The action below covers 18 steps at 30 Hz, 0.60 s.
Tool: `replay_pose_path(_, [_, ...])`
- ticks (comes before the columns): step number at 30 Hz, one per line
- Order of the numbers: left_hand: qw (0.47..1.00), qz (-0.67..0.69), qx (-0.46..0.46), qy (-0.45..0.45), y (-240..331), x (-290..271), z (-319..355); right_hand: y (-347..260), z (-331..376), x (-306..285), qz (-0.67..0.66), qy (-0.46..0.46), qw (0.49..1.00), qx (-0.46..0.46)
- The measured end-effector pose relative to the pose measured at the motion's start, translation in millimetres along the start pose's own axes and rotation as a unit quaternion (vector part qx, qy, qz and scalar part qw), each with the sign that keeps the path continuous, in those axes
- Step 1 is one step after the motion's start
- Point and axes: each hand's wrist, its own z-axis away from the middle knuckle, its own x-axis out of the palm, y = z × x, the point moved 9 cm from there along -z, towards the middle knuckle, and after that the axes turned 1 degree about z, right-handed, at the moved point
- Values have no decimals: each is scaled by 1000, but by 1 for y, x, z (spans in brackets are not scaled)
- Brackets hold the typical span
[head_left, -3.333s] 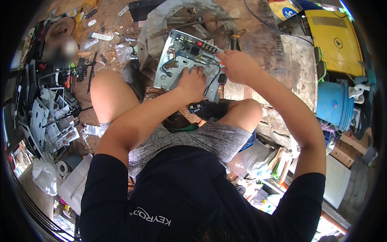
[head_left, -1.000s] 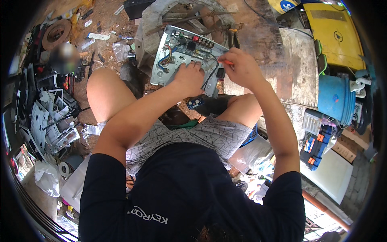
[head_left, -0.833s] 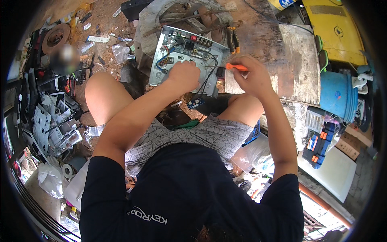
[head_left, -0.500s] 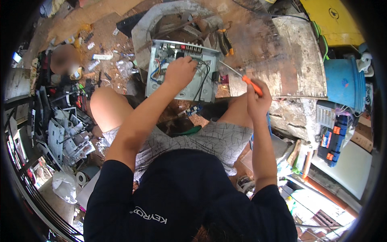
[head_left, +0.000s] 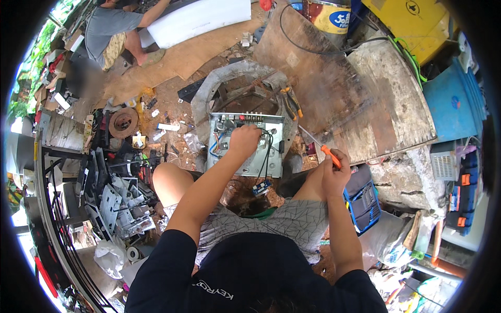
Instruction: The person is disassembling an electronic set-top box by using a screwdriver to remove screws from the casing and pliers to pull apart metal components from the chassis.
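Note:
An open metal electronics case (head_left: 245,168) with a row of connectors at its far edge lies in front of my knees. My left hand (head_left: 244,141) reaches into it, fingers drawn together beside black cables (head_left: 268,148); what they grip is hidden. The cables hang over the near edge toward a small blue circuit board (head_left: 262,187). Blue and other thin wires show at the case's left side. In my right hand (head_left: 336,177), closed round its handle, is an orange screwdriver (head_left: 330,154). Its shaft points up and left, apart from the case.
Pliers (head_left: 290,103) with yellow-and-black handles rest on a round grey frame (head_left: 209,86) behind the case. Worn boards (head_left: 383,88) lie to the right, near an unfolded tool pouch (head_left: 362,203). Metal scrap (head_left: 117,206) is heaped at left. Another person (head_left: 112,31) works at far left.
The view has tilted farther up, so the scene sits lower and the other person now shows. My left hand stays in the case; my right still holds the screwdriver beside it.

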Motion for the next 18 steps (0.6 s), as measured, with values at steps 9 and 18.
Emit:
replay_pose_path(9, [999, -20, 20, 38, 10, -14, 17, -7, 8, -8, 43, 35, 997, -46])
replay_pose_path(18, [989, -35, -49, 136, -58, -85, 69, 31, 1, -2, -190, 13, 976, 109])
